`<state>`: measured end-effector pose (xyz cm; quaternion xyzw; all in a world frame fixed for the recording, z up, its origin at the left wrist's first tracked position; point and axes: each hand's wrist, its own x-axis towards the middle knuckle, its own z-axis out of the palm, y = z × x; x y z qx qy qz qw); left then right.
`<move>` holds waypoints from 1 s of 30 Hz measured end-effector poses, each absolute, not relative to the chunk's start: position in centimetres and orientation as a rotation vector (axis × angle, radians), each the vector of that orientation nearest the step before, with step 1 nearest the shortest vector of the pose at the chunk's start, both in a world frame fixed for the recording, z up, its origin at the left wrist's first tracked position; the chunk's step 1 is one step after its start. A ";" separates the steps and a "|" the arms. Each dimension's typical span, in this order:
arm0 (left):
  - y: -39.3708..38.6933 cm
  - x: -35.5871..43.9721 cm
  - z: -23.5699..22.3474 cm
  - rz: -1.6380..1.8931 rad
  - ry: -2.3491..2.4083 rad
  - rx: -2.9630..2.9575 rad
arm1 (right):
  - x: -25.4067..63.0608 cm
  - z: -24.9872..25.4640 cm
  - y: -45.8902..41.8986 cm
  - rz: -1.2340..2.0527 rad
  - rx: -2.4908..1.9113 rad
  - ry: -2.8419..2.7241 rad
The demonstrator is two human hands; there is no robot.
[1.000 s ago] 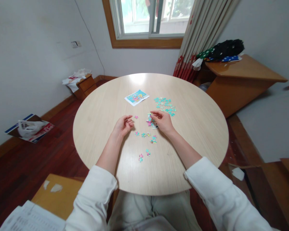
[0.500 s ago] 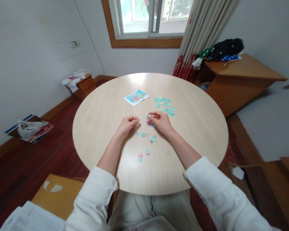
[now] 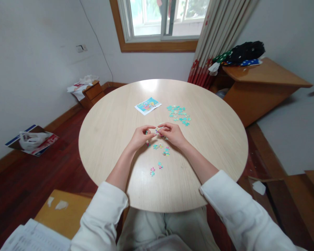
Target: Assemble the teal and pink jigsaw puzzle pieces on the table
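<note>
My left hand (image 3: 142, 136) and my right hand (image 3: 172, 134) meet over the middle of the round wooden table (image 3: 115, 125). Both pinch a small cluster of joined jigsaw pieces (image 3: 157, 131) between their fingertips. The left fingers also hold a single small piece against that cluster. Several loose jigsaw pieces (image 3: 161, 148) lie just in front of my hands, and two more pieces (image 3: 156, 168) lie nearer me. A pile of teal pieces (image 3: 179, 115) sits behind my right hand. The picture card (image 3: 148, 105) lies further back.
A wooden desk (image 3: 264, 83) with dark clothing stands at the right, beside a curtain (image 3: 214, 42). A small stool with papers (image 3: 87, 89) is against the left wall. A plastic bag on a flat box (image 3: 31, 139) lies on the floor. A cardboard box (image 3: 65, 212) sits near my left elbow.
My left hand picked up the pink piece from the table and moved right to meet my right hand. My right hand lifted the joined cluster slightly toward it.
</note>
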<state>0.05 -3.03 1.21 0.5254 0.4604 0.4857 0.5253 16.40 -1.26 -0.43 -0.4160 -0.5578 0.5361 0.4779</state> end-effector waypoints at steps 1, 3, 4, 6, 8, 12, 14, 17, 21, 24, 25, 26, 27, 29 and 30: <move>-3.1 0.1 1.2 1.161 1.108 1.291 | 16.4 -0.5 -1.3 1.308 -1.019 -1.363; -3.1 0.2 1.2 1.164 1.123 1.363 | 16.3 -0.5 -1.2 1.306 -1.023 -1.367; -3.0 0.2 1.2 1.165 1.133 1.394 | 16.3 -0.5 -1.2 1.304 -1.025 -1.368; -3.0 0.1 1.1 1.152 1.152 1.445 | 16.4 -0.5 -1.2 1.306 -1.026 -1.369; -2.9 0.1 0.9 1.126 1.166 1.483 | 16.4 -0.5 -1.2 1.306 -1.032 -1.374; -2.9 0.0 0.7 1.107 1.191 1.519 | 16.4 -0.4 -1.4 1.293 -1.047 -1.394; -2.9 0.1 0.7 1.105 1.204 1.528 | 16.4 -0.3 -1.5 1.291 -1.050 -1.398; -2.9 0.1 0.7 1.101 1.222 1.532 | 16.4 -0.3 -1.5 1.295 -1.048 -1.396; -2.9 0.2 0.7 1.090 1.243 1.535 | 16.3 -0.3 -1.4 1.313 -1.039 -1.386; -2.8 0.2 0.5 1.097 1.265 1.551 | 16.3 -0.3 -1.3 1.340 -1.035 -1.362; -2.8 0.2 0.5 1.101 1.273 1.553 | 16.2 -0.4 -1.3 1.346 -1.035 -1.355; -2.8 0.2 0.4 1.105 1.281 1.555 | 16.2 -0.4 -1.3 1.350 -1.035 -1.349; -2.7 0.2 0.4 1.107 1.289 1.557 | 16.2 -0.4 -1.2 1.351 -1.035 -1.344; -2.6 0.1 0.3 1.114 1.309 1.566 | 16.2 -0.4 -1.2 1.352 -1.036 -1.327; -2.5 0.1 0.2 1.123 1.326 1.571 | 16.2 -0.4 -1.2 1.355 -1.036 -1.316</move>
